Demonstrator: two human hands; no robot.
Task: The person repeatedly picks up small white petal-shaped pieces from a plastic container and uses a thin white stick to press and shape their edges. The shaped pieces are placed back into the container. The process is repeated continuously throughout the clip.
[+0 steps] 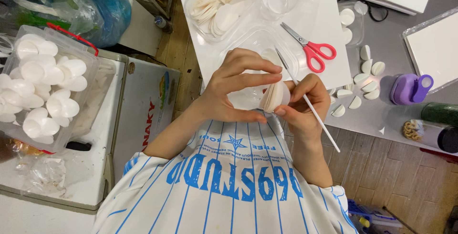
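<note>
Centrally, left hand [236, 88] pinches pale, round, layered petal stack [275, 96]; right hand [300, 103] grasps thin white stick [310, 105].

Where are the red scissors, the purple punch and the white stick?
red scissors [318, 52]: head view, on a red handle loop.
purple punch [409, 89]: head view, on its body.
white stick [318, 118]: head view, mid-shaft.

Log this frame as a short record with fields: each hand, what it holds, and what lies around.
left hand: pinches a stack of folded white paper circles
right hand: holds a thin white stick like a pen, tip near the stack
scissors: red handles, lying on the white board
clear tray: filled with flat white circles
folded white pieces: scattered on the grey table
purple punch: on the grey table, to the right
clear bin: far left, holds white paper flowers
</note>
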